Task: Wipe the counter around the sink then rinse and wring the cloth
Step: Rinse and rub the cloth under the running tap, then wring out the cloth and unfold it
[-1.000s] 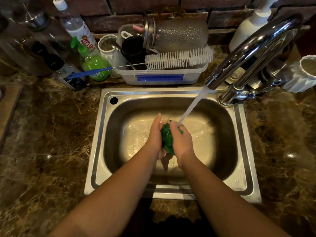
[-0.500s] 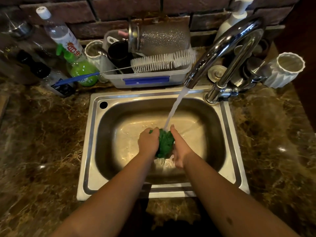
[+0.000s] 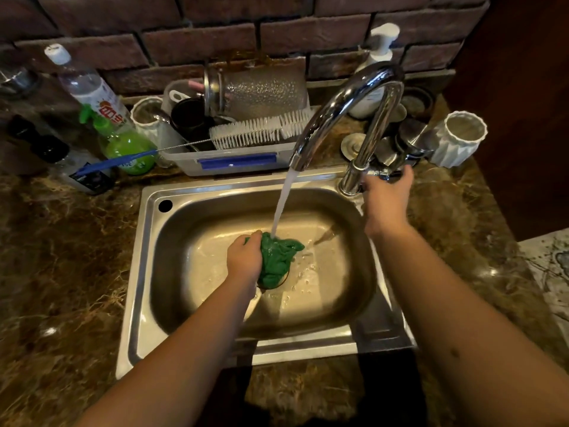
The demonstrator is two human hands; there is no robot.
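A bunched green cloth [image 3: 277, 260] hangs low in the steel sink [image 3: 147, 272], over the drain, and my left hand [image 3: 244, 257] grips its left side. Water runs from the chrome tap [image 3: 341, 103] straight onto the cloth. My right hand [image 3: 386, 198] is up at the sink's back right corner, fingers closed around the tap handle [image 3: 383, 174] at the base of the tap. The brown marble counter [image 3: 61, 257] surrounds the sink on all sides.
Behind the sink stands a plastic tub [image 3: 234, 158] with a white brush, a glass jar and cups. Bottles [image 3: 101, 100] and a green spray bottle [image 3: 129, 149] crowd the back left. A white ribbed cup [image 3: 458, 137] and soap pump [image 3: 375, 57] stand back right.
My right hand let go of the cloth and rose to the tap handle. My left hand now holds the cloth alone, lower in the basin. The water keeps running.
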